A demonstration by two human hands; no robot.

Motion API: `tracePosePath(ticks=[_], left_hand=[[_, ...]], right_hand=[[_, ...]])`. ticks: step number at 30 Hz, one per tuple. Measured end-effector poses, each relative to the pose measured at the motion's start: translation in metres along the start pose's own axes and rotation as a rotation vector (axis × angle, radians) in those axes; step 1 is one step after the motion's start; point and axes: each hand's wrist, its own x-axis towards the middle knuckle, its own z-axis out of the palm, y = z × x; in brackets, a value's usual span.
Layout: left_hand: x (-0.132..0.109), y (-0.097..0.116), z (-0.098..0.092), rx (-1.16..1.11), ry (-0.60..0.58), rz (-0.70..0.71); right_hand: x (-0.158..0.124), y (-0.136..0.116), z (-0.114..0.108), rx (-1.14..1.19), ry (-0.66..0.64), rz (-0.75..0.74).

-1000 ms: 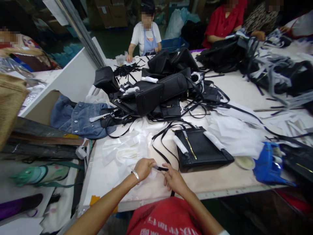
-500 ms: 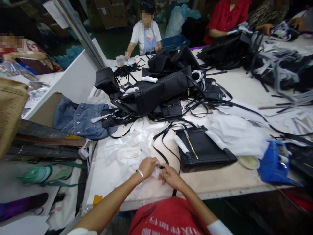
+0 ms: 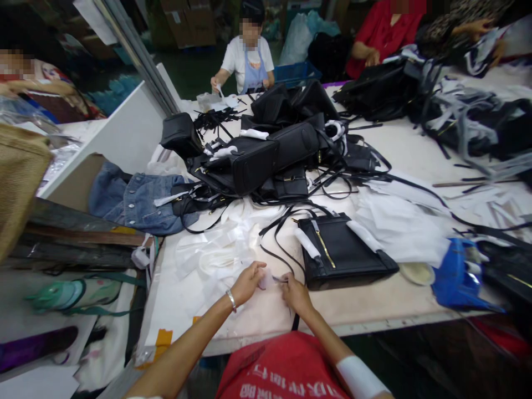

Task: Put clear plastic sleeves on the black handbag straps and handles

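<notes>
My left hand, with a silver bracelet at the wrist, has its fingers bent around the edge of a small translucent white wrapping piece. Across from it, my right hand is closed on a thin black strap, whose short end points toward the wrapping. More dark strap shows below my right hand at the table edge. To the right lies a black handbag with a gold zipper and white-wrapped handles. White wrapping sheets are spread to the left of my hands.
A heap of black bags fills the table's middle. Denim clothing lies left. White sheets, a round dish and a blue container are right. Co-workers sit across the table.
My hands have moved apart, the left one slightly leftward with its fingers loosened. The translucent piece now shows between them. Across the table, a co-worker has lifted a white strip.
</notes>
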Motion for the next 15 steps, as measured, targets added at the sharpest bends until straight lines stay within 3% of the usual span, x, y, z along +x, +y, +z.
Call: tracePosePath(ticks=[3,8,15], left_hand=[[-0.002,-0.005,0.0,-0.144,-0.022,-0.038],[-0.001,-0.003,0.007,-0.125,-0.071,-0.039],[-0.007,0.002,0.008,-0.099,-0.06,-0.028]], right_hand=[[-0.02,-0.01,-0.002,0.12,0.151,-0.101],[-0.031,-0.037,-0.002,0.521,0.053,-0.099],[-0.015,-0.043,-0.008,0.428,0.168,-0.1]])
